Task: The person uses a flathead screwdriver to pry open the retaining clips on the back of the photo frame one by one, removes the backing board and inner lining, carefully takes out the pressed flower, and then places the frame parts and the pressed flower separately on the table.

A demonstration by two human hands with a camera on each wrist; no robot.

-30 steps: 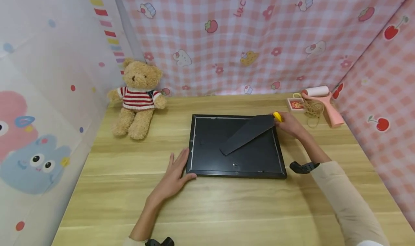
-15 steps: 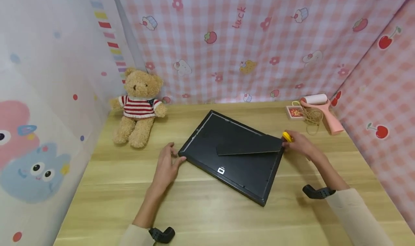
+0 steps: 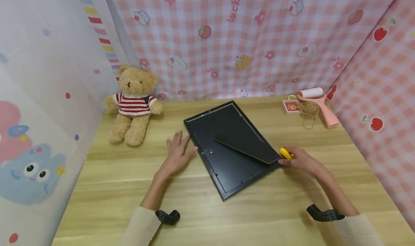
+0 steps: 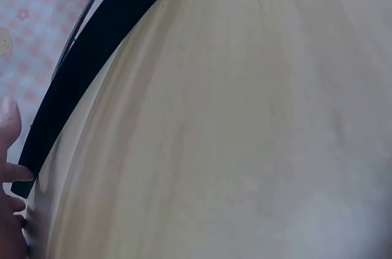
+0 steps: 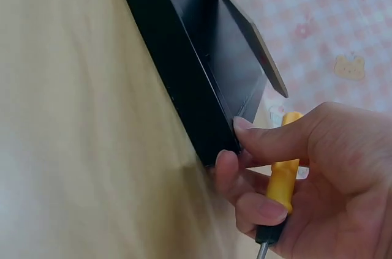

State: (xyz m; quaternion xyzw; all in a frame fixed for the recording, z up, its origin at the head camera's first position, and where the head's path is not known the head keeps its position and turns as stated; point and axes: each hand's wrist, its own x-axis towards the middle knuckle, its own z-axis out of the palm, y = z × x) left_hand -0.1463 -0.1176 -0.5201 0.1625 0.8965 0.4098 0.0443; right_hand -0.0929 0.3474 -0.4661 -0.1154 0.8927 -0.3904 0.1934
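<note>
A black picture frame (image 3: pixel 223 166) lies back up on the table, turned at an angle, its easel stand (image 3: pixel 248 139) lifted a little off the backing. My right hand (image 3: pixel 301 162) pinches the frame's right corner between thumb and forefinger. Its other fingers curl round a screwdriver (image 5: pixel 283 185) with a yellow handle and a metal shaft pointing down in the right wrist view. Fingers spread, my left hand (image 3: pixel 176 154) rests beside the frame's left edge, fingertips right at it. In the left wrist view one finger meets the end of the frame's black side (image 4: pixel 86 63).
A teddy bear (image 3: pixel 133 102) in a striped sweater sits at the back left. Toward the back right are a small picture box (image 3: pixel 291 107), a bundle of twine (image 3: pixel 308 110) and a pink-handled lint roller (image 3: pixel 327 112). Patterned cloth walls (image 3: pixel 207 58) enclose the table (image 3: pixel 201 217).
The picture frame has turned clockwise on the table, from square to the edge to a steep angle. My right hand has come nearer with its corner; the left has stayed by the left side.
</note>
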